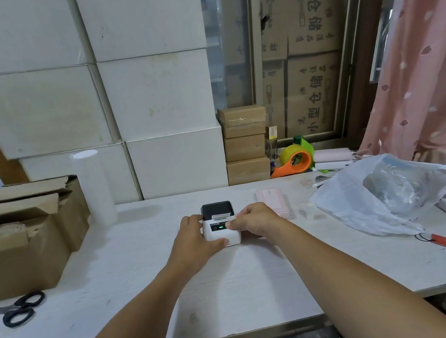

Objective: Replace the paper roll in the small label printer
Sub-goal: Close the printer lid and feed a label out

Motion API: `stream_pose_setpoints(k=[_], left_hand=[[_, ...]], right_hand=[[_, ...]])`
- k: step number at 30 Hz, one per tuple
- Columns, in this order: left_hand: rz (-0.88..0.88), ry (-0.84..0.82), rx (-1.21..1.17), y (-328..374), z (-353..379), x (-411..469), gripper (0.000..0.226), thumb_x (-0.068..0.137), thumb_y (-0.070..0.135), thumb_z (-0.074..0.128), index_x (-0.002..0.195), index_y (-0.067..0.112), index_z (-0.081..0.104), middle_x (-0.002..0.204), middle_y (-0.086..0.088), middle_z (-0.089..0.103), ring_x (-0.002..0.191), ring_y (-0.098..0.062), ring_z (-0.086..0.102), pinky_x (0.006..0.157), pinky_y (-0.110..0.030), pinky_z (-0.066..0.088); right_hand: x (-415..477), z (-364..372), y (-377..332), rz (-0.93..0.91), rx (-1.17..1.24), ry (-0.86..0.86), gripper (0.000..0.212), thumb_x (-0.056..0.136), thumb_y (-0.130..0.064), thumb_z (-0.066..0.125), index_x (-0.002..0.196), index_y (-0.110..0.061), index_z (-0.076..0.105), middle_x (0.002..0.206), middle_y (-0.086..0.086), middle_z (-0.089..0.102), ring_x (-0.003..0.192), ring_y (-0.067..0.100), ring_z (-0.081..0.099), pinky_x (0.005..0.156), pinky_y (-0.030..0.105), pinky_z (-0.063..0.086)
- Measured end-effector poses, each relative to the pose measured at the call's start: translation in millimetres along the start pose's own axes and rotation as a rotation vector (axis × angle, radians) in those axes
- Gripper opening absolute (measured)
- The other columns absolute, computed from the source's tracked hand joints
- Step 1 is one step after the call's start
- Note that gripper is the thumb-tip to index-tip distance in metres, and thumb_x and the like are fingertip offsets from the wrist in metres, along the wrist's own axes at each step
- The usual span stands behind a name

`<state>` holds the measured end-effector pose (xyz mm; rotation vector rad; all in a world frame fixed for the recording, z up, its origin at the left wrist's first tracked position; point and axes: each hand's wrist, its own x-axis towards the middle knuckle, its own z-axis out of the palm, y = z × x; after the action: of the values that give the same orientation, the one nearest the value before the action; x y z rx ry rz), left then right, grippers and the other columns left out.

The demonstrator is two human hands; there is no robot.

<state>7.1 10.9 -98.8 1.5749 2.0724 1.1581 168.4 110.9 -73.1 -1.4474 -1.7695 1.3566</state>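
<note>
The label printer (pixel 221 226) sits upright near the middle of the white surface (pixel 236 290), directly ahead of the person, with its dark lid shut and a short strip of paper (pixel 221 215) protruding from the exit slot. A green indicator is lit on the front panel.

The left hand (pixel 195 239) wraps the printer's left side: fingers curl over the top edge and the thumb presses the lower front, probably to brace the light unit against sliding.

The right hand (pixel 254 219) rests against the right side, fingers loosely bent, the thumb tip touching the front panel beside the indicator. It grips nothing.

Both forearms extend forward and converge on the printer.
</note>
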Motion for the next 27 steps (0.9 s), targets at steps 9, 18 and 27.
stream_pose_setpoints(k=[9,18,27], left_hand=[[-0.003,0.007,-0.001,0.4,0.3,-0.9,0.072,0.069,0.04,0.088,0.128,0.019,0.052,0.118,0.006,0.047,0.103,-0.012,0.057,0.081,-0.027,0.047],[-0.01,0.015,-0.008,0.5,0.9,-1.2,0.074,0.069,0.041,0.088,0.129,0.019,0.052,0.119,0.007,0.047,0.104,-0.013,0.058,0.084,-0.028,0.049],[-0.011,0.003,0.004,-0.3,0.7,0.0,0.076,0.068,0.043,0.088,0.13,0.019,0.051,0.12,0.006,0.046,0.101,-0.016,0.062,0.085,-0.031,0.052]], right_hand=[[-0.1,-0.1,-1.5,0.017,-0.02,0.005,0.031,0.076,-0.03,0.092,0.094,-0.015,0.072,0.103,0.006,0.077,0.095,0.024,0.072,0.092,0.039,0.059],[-0.5,-0.9,-1.5,0.018,-0.03,0.004,0.031,0.079,-0.03,0.091,0.097,-0.013,0.073,0.105,0.006,0.077,0.093,0.022,0.071,0.087,0.036,0.058],[1.7,-0.4,-0.4,0.025,-0.024,0.007,0.036,0.077,-0.031,0.092,0.103,-0.013,0.074,0.105,0.006,0.077,0.097,0.024,0.073,0.092,0.039,0.06]])
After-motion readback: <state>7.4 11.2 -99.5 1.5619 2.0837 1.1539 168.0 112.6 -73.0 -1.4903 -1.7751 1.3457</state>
